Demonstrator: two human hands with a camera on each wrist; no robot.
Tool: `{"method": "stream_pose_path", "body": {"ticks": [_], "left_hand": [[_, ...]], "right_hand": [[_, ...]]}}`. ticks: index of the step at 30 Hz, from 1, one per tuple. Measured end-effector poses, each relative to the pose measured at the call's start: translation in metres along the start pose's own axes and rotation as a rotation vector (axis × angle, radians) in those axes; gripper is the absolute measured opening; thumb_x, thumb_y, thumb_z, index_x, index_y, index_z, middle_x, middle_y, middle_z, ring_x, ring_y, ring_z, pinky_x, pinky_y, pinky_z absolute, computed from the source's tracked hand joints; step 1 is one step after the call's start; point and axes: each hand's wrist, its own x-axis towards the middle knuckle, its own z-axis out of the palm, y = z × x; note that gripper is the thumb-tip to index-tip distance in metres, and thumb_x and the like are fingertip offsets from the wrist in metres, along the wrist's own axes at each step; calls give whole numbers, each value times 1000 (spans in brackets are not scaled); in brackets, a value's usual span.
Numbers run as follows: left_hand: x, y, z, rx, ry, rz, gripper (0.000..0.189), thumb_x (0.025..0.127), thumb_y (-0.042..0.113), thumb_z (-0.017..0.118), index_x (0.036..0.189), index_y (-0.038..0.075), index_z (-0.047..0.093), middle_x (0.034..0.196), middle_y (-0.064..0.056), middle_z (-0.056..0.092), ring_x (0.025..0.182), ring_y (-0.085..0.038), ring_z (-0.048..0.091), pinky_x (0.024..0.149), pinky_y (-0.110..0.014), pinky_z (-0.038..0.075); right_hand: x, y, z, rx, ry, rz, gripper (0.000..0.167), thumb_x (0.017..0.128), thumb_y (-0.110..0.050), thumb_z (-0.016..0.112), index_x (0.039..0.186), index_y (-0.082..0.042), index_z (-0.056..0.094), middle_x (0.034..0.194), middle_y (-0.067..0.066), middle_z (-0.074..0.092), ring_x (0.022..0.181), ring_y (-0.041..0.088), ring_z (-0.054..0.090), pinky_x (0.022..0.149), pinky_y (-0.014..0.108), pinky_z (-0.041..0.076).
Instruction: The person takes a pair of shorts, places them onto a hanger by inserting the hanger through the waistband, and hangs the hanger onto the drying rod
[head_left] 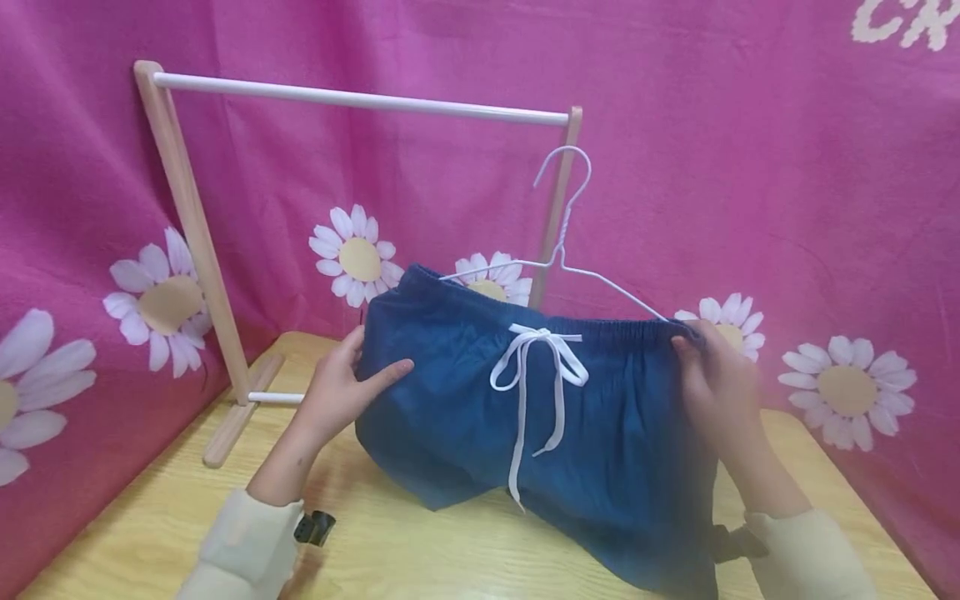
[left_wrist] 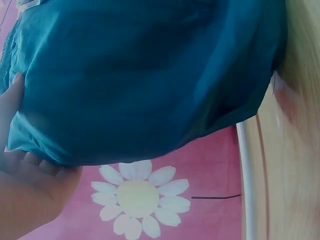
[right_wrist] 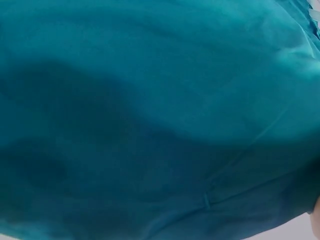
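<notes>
Dark blue shorts (head_left: 465,375) with an elastic waistband and a white drawstring (head_left: 540,335) tied in a bow are held up above the table. A white wire hanger (head_left: 561,242) has its arms inside the waistband, its hook standing free above. My left hand (head_left: 341,392) holds the left side of the shorts, thumb on the front and fingers partly hidden behind the cloth. At the right end of the waistband my right hand (head_left: 723,392) grips the fabric by the hanger's tip. Blue cloth (right_wrist: 150,100) fills most of the right wrist view.
Behind the shorts stands a small rack with wooden posts (head_left: 187,217) and a white top rail (head_left: 360,98). It rests on a wooden table (head_left: 420,558). A pink curtain (head_left: 712,167) with white daisies hangs around the back and sides.
</notes>
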Motion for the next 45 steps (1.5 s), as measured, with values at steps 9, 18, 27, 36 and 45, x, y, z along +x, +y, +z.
{"method": "stream_pose_path", "body": {"ticks": [9, 18, 27, 36, 45], "left_hand": [[0, -6, -13, 46, -86, -90, 75, 91, 41, 76, 153, 13, 42, 142, -14, 58, 127, -36, 59, 100, -53, 51], [4, -6, -15, 71, -75, -72, 75, 89, 40, 78, 152, 17, 43, 141, -12, 60, 125, -34, 61, 101, -54, 50], [-8, -17, -28, 150, -59, -73, 77, 89, 38, 78, 151, 11, 44, 142, -17, 59, 126, -39, 59, 102, -57, 49], [-29, -30, -36, 253, -35, -42, 59, 89, 27, 78, 135, -4, 56, 126, -25, 67, 113, -41, 66, 94, -55, 54], [-42, -38, -51, 313, -73, -68, 53, 90, 26, 78, 126, -8, 61, 117, -26, 69, 104, -39, 69, 90, -54, 55]], "right_hand": [[19, -7, 13, 18, 16, -37, 10, 97, -2, 63, 101, 7, 66, 81, 24, 66, 71, 33, 53, 68, 39, 38], [29, -8, 17, 25, 60, -12, 13, 98, -6, 62, 101, 7, 66, 87, 26, 68, 77, 38, 60, 71, 41, 40], [48, -12, 27, 72, 72, 35, 16, 101, -12, 61, 102, 4, 67, 88, 22, 67, 74, 23, 53, 70, 31, 39], [64, -22, 41, 71, 38, 55, 18, 102, -17, 60, 103, 0, 67, 81, 20, 64, 69, 26, 48, 63, 35, 33], [81, -41, 58, 85, 32, 50, 21, 103, -21, 59, 104, -2, 68, 90, 20, 68, 76, 37, 57, 71, 47, 42]]}}
